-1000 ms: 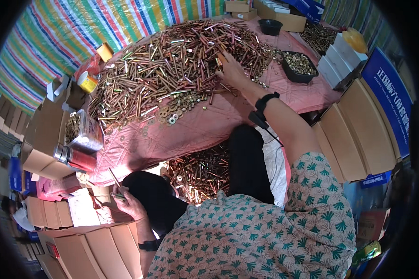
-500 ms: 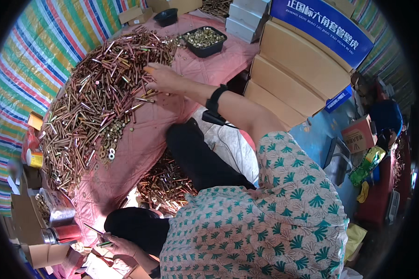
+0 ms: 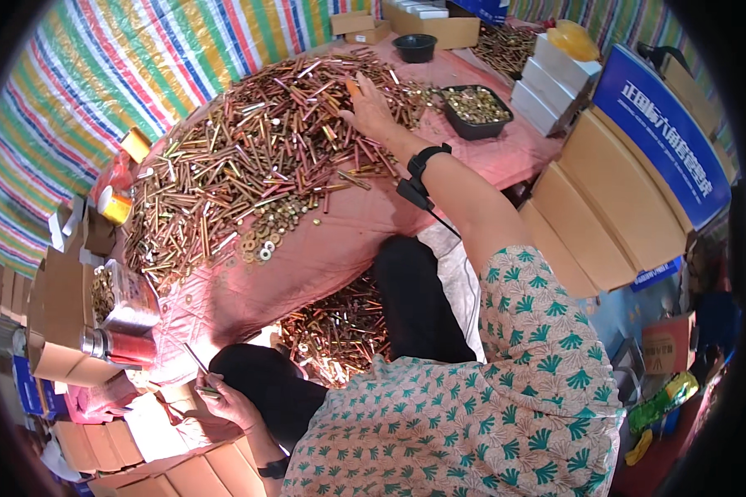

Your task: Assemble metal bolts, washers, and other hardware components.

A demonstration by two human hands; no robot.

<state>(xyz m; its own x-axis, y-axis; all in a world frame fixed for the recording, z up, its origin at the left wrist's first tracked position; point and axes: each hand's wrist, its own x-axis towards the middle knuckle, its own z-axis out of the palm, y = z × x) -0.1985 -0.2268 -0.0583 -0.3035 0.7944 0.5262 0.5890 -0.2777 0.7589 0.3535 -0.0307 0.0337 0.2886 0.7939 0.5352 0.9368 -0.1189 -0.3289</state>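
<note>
My right hand [image 3: 371,112] reaches over the far part of a big heap of thin metal bolts [image 3: 215,166], fingers apart and fingertips at the bolts. An orange covering shows on one finger, and I see nothing held in this hand. Low on the left, beside my dark-clothed knee, my left hand [image 3: 230,406] is closed around a few metal bolts [image 3: 195,358]. One of them sticks up past the fingers. Washers and nuts [image 3: 265,240] lie along the heap's near edge.
A black tub [image 3: 477,128] of small metal parts stands right of the heap, with an empty black bowl [image 3: 414,48] behind. Cardboard boxes [image 3: 613,199] rise at right. On the left are a clear container [image 3: 133,294] and a red flask [image 3: 128,346]. More bolts [image 3: 340,331] lie below the pink cover.
The view has swung, so the heap appears farther right. My right hand has moved farther over the heap and its fingers have spread. The left hand still holds bolts near my knee.
</note>
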